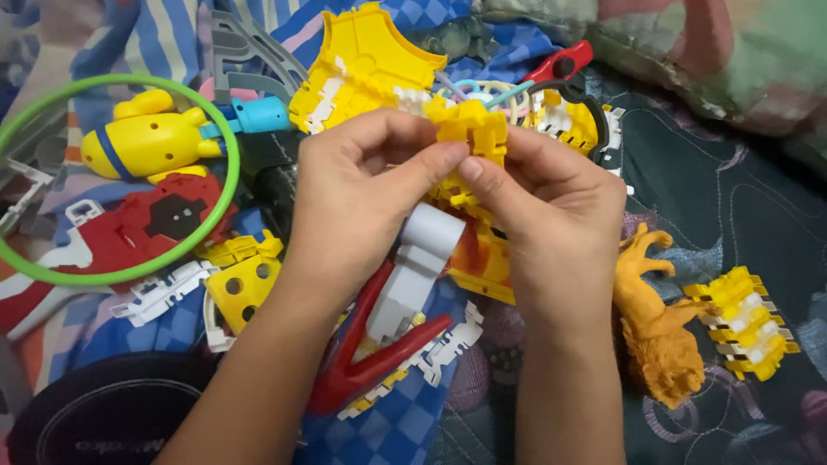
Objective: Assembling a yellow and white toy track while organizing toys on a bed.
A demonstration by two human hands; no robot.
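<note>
Green plastic is curving in a large ring [103, 176] at the far left of the bedding [715, 172], lying around a yellow toy submarine [151, 142] and partly over a red flat toy piece [129, 228]. Just right of the ring, a yellow block with round holes [245, 288] is resting beside white toothed strips [159, 293], and a black round object [103, 413] is sitting at the near left corner.

Moving rightward, the left hand [362, 198] is reaching in from below, its fingers [413, 168] closing on the yellow toothed piece [469, 129], thumb pressing against the piece's lower left side. That piece is being held up above the toy pile, near the middle of the view, between both hands. Beneath the hands, a white block [418, 263] is leaning on a red V-shaped part [370, 362], over blue checked cloth [396, 426].

The right hand [551, 202] is meeting the left one, its fingers [495, 185] pinching the same yellow piece from the right, thumbs nearly touching. Behind it, a yellow curved panel [362, 65] and a red handle [560, 62] are lying toward the far edge.

Farther right, an orange animal figure [655, 331] is lying on the dark quilted bedding, just beside a yellow-and-white toothed block [745, 323].
</note>
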